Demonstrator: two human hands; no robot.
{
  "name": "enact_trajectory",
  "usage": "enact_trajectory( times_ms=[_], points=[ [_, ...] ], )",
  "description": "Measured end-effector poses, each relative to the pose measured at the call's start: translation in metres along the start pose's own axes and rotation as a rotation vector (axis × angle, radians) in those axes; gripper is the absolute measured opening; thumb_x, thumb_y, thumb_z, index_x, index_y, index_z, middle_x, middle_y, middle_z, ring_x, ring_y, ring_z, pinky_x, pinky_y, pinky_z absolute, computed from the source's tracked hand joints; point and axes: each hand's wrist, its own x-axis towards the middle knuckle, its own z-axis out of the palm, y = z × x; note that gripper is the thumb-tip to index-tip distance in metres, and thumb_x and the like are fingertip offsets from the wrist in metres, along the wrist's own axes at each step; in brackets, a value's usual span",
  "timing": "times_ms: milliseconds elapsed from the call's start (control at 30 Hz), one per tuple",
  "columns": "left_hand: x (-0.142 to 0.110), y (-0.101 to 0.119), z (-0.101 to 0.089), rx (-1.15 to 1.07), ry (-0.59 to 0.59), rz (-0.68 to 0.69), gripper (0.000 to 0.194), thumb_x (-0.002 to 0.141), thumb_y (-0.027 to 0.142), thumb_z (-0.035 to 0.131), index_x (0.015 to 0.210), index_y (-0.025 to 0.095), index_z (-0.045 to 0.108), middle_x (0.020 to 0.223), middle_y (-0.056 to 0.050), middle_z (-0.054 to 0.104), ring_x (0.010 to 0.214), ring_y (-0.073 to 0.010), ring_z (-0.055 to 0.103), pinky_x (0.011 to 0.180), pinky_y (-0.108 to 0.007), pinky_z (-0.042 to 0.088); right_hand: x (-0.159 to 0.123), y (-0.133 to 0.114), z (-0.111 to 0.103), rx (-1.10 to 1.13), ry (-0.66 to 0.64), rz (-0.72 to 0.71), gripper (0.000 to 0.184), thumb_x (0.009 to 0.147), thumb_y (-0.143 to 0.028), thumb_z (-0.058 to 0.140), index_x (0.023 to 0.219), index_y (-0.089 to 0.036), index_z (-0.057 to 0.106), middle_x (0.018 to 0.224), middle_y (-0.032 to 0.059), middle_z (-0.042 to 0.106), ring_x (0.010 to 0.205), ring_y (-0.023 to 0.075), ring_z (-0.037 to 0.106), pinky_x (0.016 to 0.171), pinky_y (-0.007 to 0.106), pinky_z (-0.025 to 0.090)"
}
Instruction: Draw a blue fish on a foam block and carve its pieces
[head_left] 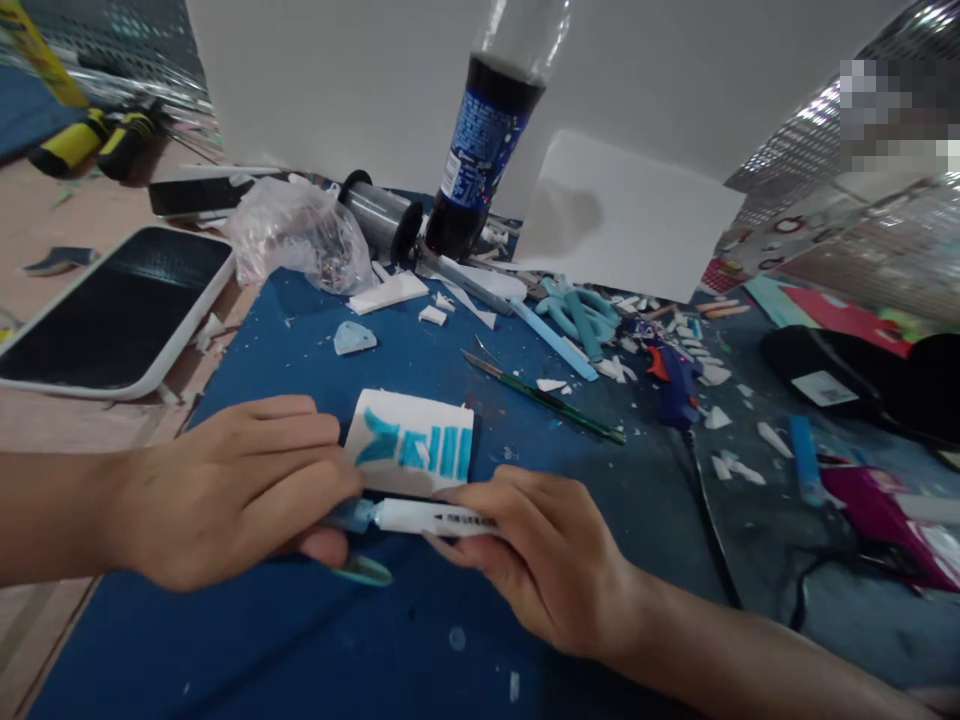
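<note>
My left hand [247, 490] is closed around the blue end of a marker [409, 517], level above the blue work surface [420, 650]. My right hand [547, 550] grips the marker's white printed barrel between thumb and fingers. At the joint between the two parts a pale blue section shows; whether the cap is fully on I cannot tell. Just beyond the marker lies a small white card [412, 400] with turquoise shapes and stripes drawn on it. A greenish oval piece [365, 571] pokes out below my left fingers; most of it is hidden.
A cola bottle [484, 150] stands behind, near a wire spool [379, 215] and a plastic bag [300, 230]. A phone [112, 310] lies left. Beyond the card are a thin brush-like tool [544, 398], light-blue scissors [581, 315], a blue glue gun [677, 385] and white scraps.
</note>
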Motion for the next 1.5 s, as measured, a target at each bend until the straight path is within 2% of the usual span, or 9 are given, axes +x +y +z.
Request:
enact_trajectory(
  times_ms=[133, 300, 667, 800, 900, 967, 1100, 1367, 1500],
  points=[
    [-0.001, 0.015, 0.002, -0.006, -0.03, -0.004, 0.042, 0.115, 0.027, 0.037, 0.087, 0.022, 0.067, 0.073, -0.005, 0.067, 0.066, -0.0239, 0.06, 0.066, -0.039, 0.05, -0.004, -0.01, 0.007, -0.017, -0.028, -0.075, 0.056, 0.119, -0.033, 0.024, 0.083, -0.015, 0.064, 0.059, 0.0012, 0.065, 0.044, 0.0128, 0.05, 0.044, 0.029, 0.044],
    [0.003, 0.03, 0.008, -0.135, 0.029, -0.058, 0.044, 0.111, 0.019, 0.043, 0.069, 0.023, 0.056, 0.064, -0.001, 0.055, 0.056, -0.0208, 0.049, 0.06, -0.038, 0.044, -0.006, -0.016, 0.01, -0.054, 0.08, -0.152, 0.052, 0.117, -0.025, 0.031, 0.079, -0.014, 0.065, 0.056, 0.0021, 0.061, 0.043, 0.0142, 0.053, 0.042, 0.031, 0.044],
    [0.009, 0.033, 0.008, -0.182, 0.073, -0.143, 0.039, 0.118, 0.029, 0.021, 0.092, 0.024, 0.05, 0.072, -0.001, 0.06, 0.059, -0.0201, 0.055, 0.062, -0.034, 0.049, -0.003, -0.017, 0.003, -0.157, 0.065, -0.203, 0.052, 0.115, -0.02, 0.031, 0.078, -0.014, 0.065, 0.057, 0.0024, 0.06, 0.043, 0.0142, 0.049, 0.043, 0.033, 0.036],
    [0.01, 0.015, 0.008, -0.046, 0.142, -0.18, 0.032, 0.118, 0.045, 0.034, 0.119, 0.019, 0.052, 0.098, -0.009, 0.067, 0.089, -0.0256, 0.068, 0.078, -0.039, 0.061, 0.007, 0.007, -0.014, -0.241, 0.075, -0.105, 0.049, 0.117, -0.031, 0.035, 0.081, -0.015, 0.065, 0.062, 0.0025, 0.064, 0.05, 0.0132, 0.055, 0.05, 0.03, 0.041],
    [0.009, 0.0, 0.016, 0.034, 0.173, -0.331, 0.066, 0.107, 0.071, 0.047, 0.144, 0.019, 0.035, 0.141, -0.022, 0.056, 0.132, -0.0438, 0.061, 0.107, -0.064, 0.057, 0.006, 0.047, -0.025, -0.548, 0.181, 0.139, 0.042, 0.114, -0.036, 0.044, 0.081, -0.018, 0.062, 0.061, 0.002, 0.057, 0.048, 0.0148, 0.048, 0.047, 0.03, 0.033],
    [0.007, -0.007, 0.021, -0.008, 0.082, -0.403, 0.077, 0.101, 0.08, 0.047, 0.151, 0.025, 0.027, 0.145, -0.021, 0.054, 0.135, -0.0487, 0.06, 0.103, -0.07, 0.059, 0.003, 0.072, -0.03, -0.716, 0.161, 0.294, 0.038, 0.112, -0.038, 0.046, 0.088, -0.016, 0.065, 0.073, 0.0095, 0.064, 0.067, 0.0235, 0.06, 0.058, 0.034, 0.044],
    [0.002, -0.012, 0.026, -0.135, -0.034, -0.536, 0.072, 0.096, 0.078, 0.059, 0.145, 0.03, 0.038, 0.133, -0.016, 0.06, 0.121, -0.0452, 0.068, 0.084, -0.062, 0.069, 0.001, 0.088, -0.035, -0.832, 0.166, 0.33, 0.041, 0.107, -0.046, 0.056, 0.123, -0.008, 0.062, 0.12, 0.0284, 0.064, 0.113, 0.0421, 0.062, 0.095, 0.059, 0.05],
    [-0.007, -0.012, 0.029, -0.096, 0.023, -0.478, 0.064, 0.103, 0.071, 0.052, 0.148, 0.027, 0.041, 0.128, -0.009, 0.058, 0.11, -0.032, 0.068, 0.078, -0.042, 0.07, 0.003, 0.077, -0.034, -0.586, -0.131, 0.094, 0.025, 0.101, -0.032, 0.059, 0.113, -0.011, 0.058, 0.101, 0.0167, 0.062, 0.09, 0.0309, 0.064, 0.076, 0.043, 0.056],
    [-0.003, -0.011, 0.028, -0.051, 0.016, -0.422, 0.057, 0.108, 0.068, 0.043, 0.143, 0.023, 0.042, 0.131, -0.012, 0.057, 0.113, -0.0346, 0.065, 0.08, -0.046, 0.068, 0.0, 0.087, -0.033, -0.57, -0.172, 0.065, 0.016, 0.097, -0.019, 0.052, 0.109, -0.011, 0.059, 0.1, 0.0167, 0.063, 0.092, 0.0308, 0.064, 0.08, 0.043, 0.056]
  ],
)
